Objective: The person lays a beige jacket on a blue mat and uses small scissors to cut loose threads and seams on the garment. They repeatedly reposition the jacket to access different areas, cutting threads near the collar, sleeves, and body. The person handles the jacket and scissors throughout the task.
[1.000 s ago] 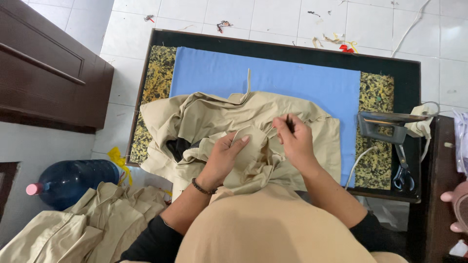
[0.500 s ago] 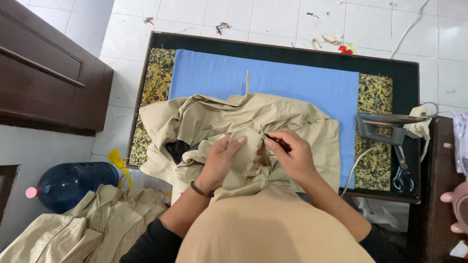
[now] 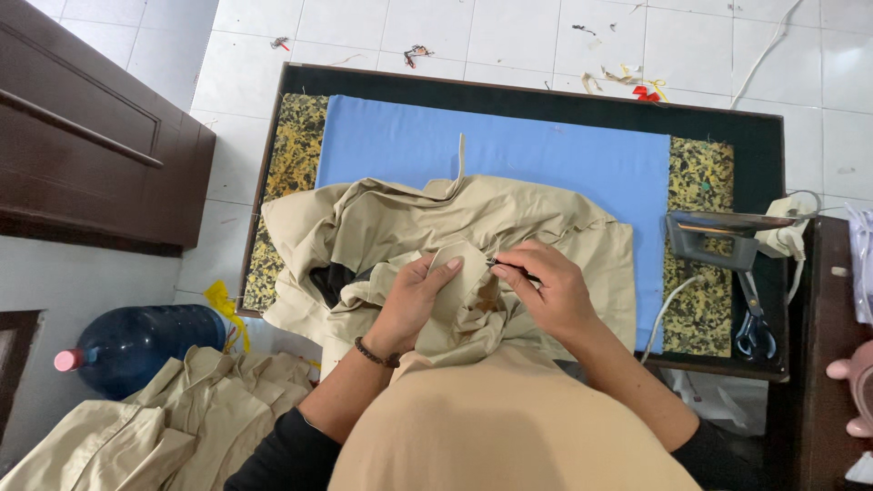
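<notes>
Khaki garment (image 3: 427, 227) lies bunched on blue ironing pad (image 3: 509, 150), near edge. I see left hand (image 3: 420, 295) pinching fabric flap, fingers closed on it. Right hand (image 3: 546, 291), just right of flap, grips thin dark tool (image 3: 506, 266), tip pointing left toward flap.

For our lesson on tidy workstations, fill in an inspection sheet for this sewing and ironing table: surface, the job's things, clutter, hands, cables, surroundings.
Surface: black-framed table with blue cloth over speckled padding.
Job's things: crumpled beige garment; thin dark tool at its seam.
Clutter: iron and scissors at the right edge.
Hands: left hand pinches a fabric fold; right hand grips the tool.
Cables: white cord hangs off the table's front.
Surroundings: thread scraps on tiled floor; blue water bottle; pile of beige garments; dark wooden cabinet.
</notes>
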